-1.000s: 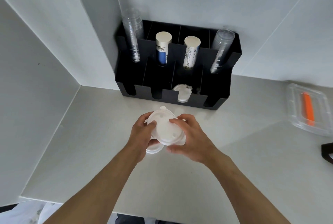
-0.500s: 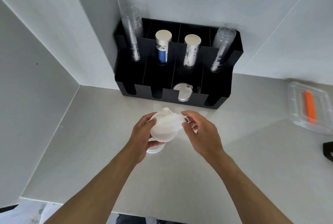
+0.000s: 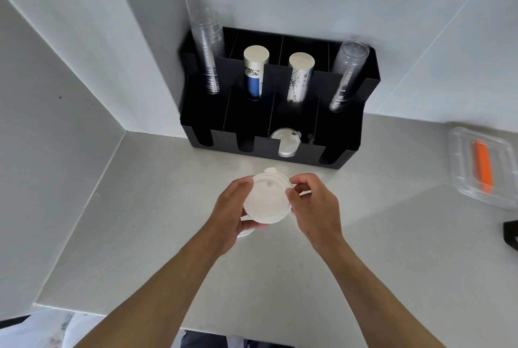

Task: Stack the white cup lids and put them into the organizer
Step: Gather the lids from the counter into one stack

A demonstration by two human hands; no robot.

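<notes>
A small stack of white cup lids (image 3: pixel 267 199) is held above the counter in front of the black organizer (image 3: pixel 260 148). My left hand (image 3: pixel 231 211) grips the stack from the left and below. My right hand (image 3: pixel 314 203) pinches its right rim with the fingertips. One more white lid (image 3: pixel 245 233) peeks out on the counter under my left hand. Another white lid (image 3: pixel 286 141) lies in the organizer's third front slot from the left.
The organizer's back row holds two stacks of clear cups (image 3: pixel 208 53) and two paper-cup stacks (image 3: pixel 255 73). A clear plastic box (image 3: pixel 465 182) with an orange item lies at the right. A dark object (image 3: pixel 510 234) sits at the right edge. Walls close in the left side.
The lid stack turned from tilted to face up towards me. My right hand shifted from covering the stack to pinching its right rim.
</notes>
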